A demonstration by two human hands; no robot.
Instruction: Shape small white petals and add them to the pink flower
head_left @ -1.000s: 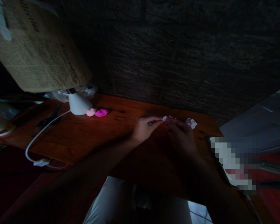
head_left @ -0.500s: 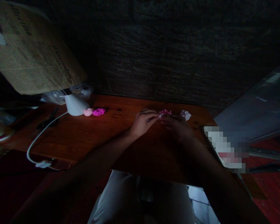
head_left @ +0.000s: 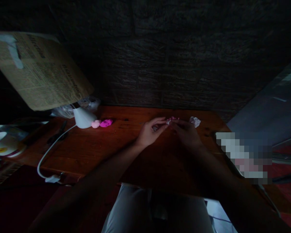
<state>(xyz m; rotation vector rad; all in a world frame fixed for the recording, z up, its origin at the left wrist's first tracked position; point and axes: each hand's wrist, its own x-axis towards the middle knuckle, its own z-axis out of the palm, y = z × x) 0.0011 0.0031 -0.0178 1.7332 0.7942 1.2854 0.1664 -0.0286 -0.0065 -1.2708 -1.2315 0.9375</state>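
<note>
Over the wooden table, my left hand and my right hand meet at the fingertips. Between them is a small whitish piece, pinched by both; its material is too dim to make out. Just behind the fingertips lies a pink ruffled, flower-like piece, partly hidden by my right hand. Beyond my right hand sits a pale pink flower-like cluster, apart from the fingers. Farther left, a light pink lump touches a bright magenta lump, both soft and clay-like.
A lamp with a white base and newspaper-print shade stands at the left, its white cord hanging over the edge. Scissors and a white cup are nearby. A blurred-out device lies at right. A dark wall rises behind.
Half a second ago both hands were lower, close to the pink piece, fingers together; now they are slightly raised, with the whitish piece showing between the fingertips. The view has shifted a little.
</note>
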